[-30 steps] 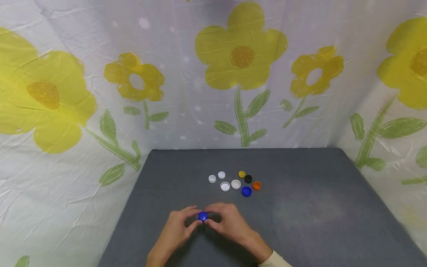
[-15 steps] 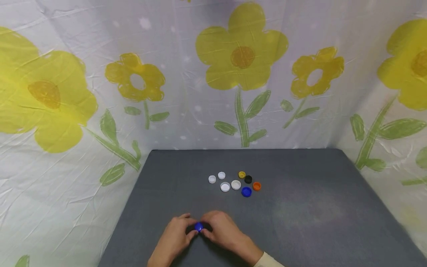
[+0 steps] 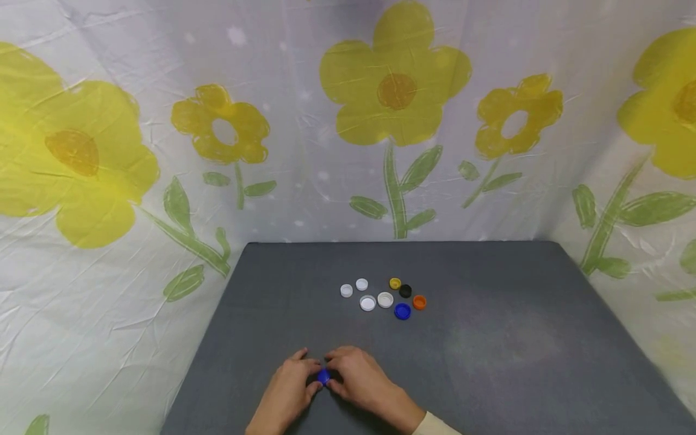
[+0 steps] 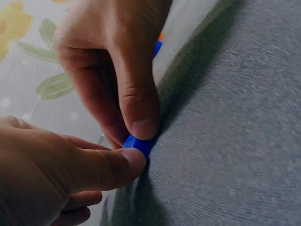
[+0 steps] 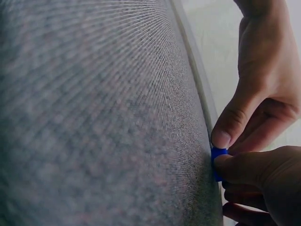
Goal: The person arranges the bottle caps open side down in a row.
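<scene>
A small blue bottle cap [image 3: 324,377] lies low at the table surface near the front, between my two hands. From the left, my left hand [image 3: 290,386] pinches one side of it with thumb and fingertips. My right hand [image 3: 360,377] grips the opposite side the same way. Up close in the left wrist view, both thumbs press against the near edge of the blue cap [image 4: 142,145], right at the grey cloth. Fingers cover most of the cap's far side. In the right wrist view only slivers of blue show between the thumbs.
Farther back on the grey table [image 3: 489,362] lie several loose caps: white caps [image 3: 367,303], a yellow cap [image 3: 395,283], a black cap [image 3: 405,290], an orange cap [image 3: 419,302] and a larger blue cap [image 3: 402,311]. A flowered curtain [image 3: 304,181] surrounds the table.
Both hands have lowered the blue cap toward the table and nearer the front, shifting slightly left. The other caps have stayed where they were.
</scene>
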Demonstrator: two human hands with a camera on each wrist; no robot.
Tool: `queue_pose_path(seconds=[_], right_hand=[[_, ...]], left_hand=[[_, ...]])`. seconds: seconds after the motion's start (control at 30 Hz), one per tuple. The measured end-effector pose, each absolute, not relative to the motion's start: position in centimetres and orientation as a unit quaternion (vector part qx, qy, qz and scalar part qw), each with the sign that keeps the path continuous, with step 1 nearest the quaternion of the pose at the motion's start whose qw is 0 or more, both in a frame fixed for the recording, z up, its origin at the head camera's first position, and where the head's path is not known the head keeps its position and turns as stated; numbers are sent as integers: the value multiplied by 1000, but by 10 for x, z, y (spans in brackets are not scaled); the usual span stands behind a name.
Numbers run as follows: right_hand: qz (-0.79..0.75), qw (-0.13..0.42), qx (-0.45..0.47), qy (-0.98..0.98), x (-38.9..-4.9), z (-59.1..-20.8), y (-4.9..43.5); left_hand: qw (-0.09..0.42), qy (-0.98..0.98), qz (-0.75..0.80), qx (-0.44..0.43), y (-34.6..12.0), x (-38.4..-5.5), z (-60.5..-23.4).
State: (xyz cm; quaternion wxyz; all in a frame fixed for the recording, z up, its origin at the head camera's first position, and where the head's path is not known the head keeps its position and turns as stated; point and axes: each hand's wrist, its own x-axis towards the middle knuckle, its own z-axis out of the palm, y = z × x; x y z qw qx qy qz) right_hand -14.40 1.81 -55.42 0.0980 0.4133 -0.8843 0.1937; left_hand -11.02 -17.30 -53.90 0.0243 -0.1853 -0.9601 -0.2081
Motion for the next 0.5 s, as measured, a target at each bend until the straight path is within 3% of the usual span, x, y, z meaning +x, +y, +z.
queue_pose_path(seconds=[0.23,0.5], right_hand=[[193,75,405,-891,-145,-550,22],[191,100,390,-895,-160,-536,40]], left_hand=[[5,-959,-208,-194,-174,-113,-539],[68,-953,-206,-212,-174,-128,-525]])
